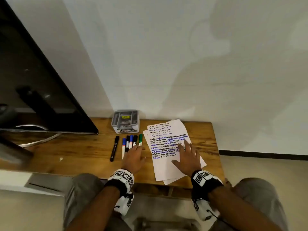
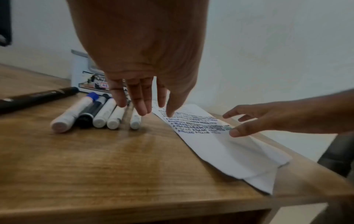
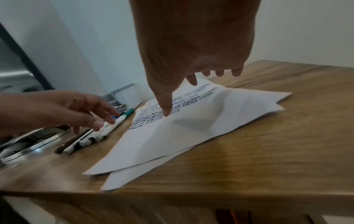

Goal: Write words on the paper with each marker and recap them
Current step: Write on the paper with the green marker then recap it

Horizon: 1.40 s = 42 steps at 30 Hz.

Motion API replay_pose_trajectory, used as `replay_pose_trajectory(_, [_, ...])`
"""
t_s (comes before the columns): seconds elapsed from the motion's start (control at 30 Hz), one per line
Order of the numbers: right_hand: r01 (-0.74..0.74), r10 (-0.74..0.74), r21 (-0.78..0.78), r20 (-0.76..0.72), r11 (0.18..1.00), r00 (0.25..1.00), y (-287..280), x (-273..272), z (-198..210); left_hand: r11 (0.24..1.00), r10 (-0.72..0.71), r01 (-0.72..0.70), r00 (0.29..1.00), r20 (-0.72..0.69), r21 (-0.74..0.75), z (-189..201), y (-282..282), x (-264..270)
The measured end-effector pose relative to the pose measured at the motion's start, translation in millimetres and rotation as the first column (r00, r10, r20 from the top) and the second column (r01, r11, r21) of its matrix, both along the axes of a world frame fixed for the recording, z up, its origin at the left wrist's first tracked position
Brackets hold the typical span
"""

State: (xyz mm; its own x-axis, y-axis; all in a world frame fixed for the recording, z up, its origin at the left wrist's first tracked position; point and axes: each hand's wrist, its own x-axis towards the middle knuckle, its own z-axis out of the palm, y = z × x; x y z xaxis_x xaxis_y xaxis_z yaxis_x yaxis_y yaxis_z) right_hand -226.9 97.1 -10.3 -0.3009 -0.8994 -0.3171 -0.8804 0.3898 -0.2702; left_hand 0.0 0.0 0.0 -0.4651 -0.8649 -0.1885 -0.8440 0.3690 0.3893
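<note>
Two stacked sheets of white paper [image 1: 164, 169] lie on the right of the wooden table [image 1: 80, 157], the top one carrying rows of black and blue words. To their left is a row of capped markers [image 1: 131, 141], ending in a green-capped marker [image 1: 140, 139]; a long black marker [image 1: 115, 148] lies apart. My left hand [image 1: 133, 157] hovers over the markers' near ends, fingers [image 2: 141, 106] straight and holding nothing. My right hand [image 1: 186, 157] is spread flat over the paper [image 3: 191, 130], thumb [image 3: 166, 109] down at the written lines.
A grey desk organiser box [image 1: 125, 121] stands against the white wall behind the markers. A black monitor [image 1: 33, 80] on a curved metal stand [image 1: 38, 139] fills the table's left. My knees sit just below the near table edge.
</note>
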Motion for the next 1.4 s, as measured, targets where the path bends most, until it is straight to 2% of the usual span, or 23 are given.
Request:
replay_pose_trajectory(0.1, [0.128,-0.129,0.063,0.014,0.99,0.992,-5,-18,-14,0.994,-0.106,0.107,0.992,0.075,-0.011,-19,-5,-11])
replay_pose_trajectory(0.2, [0.102,-0.106,0.058,0.062,0.993,0.992,-4,-36,-27,0.975,-0.198,0.21,0.97,0.144,-0.071,-33,-1,-22])
replay_pose_trajectory(0.4, [-0.001,-0.007,0.073,0.111,0.997,0.994,-7,-61,-30,0.98,-0.199,0.198,0.969,0.149,0.021,-49,-1,-28])
replay_pose_trajectory(0.53, [-0.04,0.03,0.118,0.089,0.992,0.996,-10,-69,-23,0.983,-0.182,0.186,0.963,0.198,-0.002,-44,9,-34])
replay_pose_trajectory(0.63, [-0.045,0.036,0.128,0.072,0.991,0.997,-10,-64,-18,0.988,-0.12,0.132,0.983,0.138,-0.076,-36,6,-32])
replay_pose_trajectory(0.7, [-0.02,0.017,0.065,0.044,0.998,0.999,-12,-57,-15,0.977,-0.042,0.07,0.989,0.139,-0.202,-30,-7,-22])
replay_pose_trajectory(0.77, [0.007,-0.006,-0.044,0.032,0.999,0.999,-19,-47,-13,0.954,0.03,0.034,0.978,0.208,-0.297,-29,-22,-10])
replay_pose_trajectory(0.9, [-0.035,0.046,-0.188,0.055,0.982,0.997,-39,-15,-12,0.94,0.103,-0.001,0.955,0.278,-0.341,-43,-39,6])
replay_pose_trajectory(1.0, [-0.083,0.115,-0.242,0.123,0.967,0.986,-56,13,-17,0.939,0.109,-0.017,0.962,0.251,-0.345,-50,-42,9])
replay_pose_trajectory(1.1, [-0.071,0.151,-0.293,0.26,0.953,0.954,-75,38,-20,0.937,0.132,-0.08,0.982,0.132,-0.34,-42,-45,7])
replay_pose_trajectory(1.17, [0.06,0.066,-0.241,0.483,0.969,0.873,-87,50,-15,0.95,0.125,-0.133,0.991,-0.049,-0.283,-33,-46,1])
replay_pose_trajectory(1.2, [0.159,-0.011,-0.18,0.628,0.971,0.778,-92,56,-11,0.97,0.102,-0.128,0.986,-0.134,-0.206,-29,-45,-2])
replay_pose_trajectory(1.27, [0.336,-0.124,-0.064,0.853,0.94,0.507,-100,63,-4,0.993,0.011,-0.037,0.973,-0.229,-0.108,-21,-40,-8])
replay_pose_trajectory(1.3, [0.401,-0.137,-0.034,0.911,0.915,0.39,-102,64,-1,0.995,-0.049,0.027,0.969,-0.243,-0.094,-20,-38,-10])
replay_pose_trajectory(1.33, [0.448,-0.129,-0.023,0.943,0.893,0.305,-103,62,2,0.992,-0.108,0.09,0.962,-0.252,-0.084,-20,-36,-11])
replay_pose_trajectory(1.37, [0.476,-0.109,-0.029,0.959,0.879,0.26,-103,59,4,0.988,-0.151,0.135,0.953,-0.262,-0.078,-21,-35,-13])
replay_pose_trajectory(1.4, [0.483,-0.092,-0.048,0.961,0.874,0.262,-102,54,5,0.985,-0.171,0.156,0.943,-0.285,-0.076,-22,-34,-14])
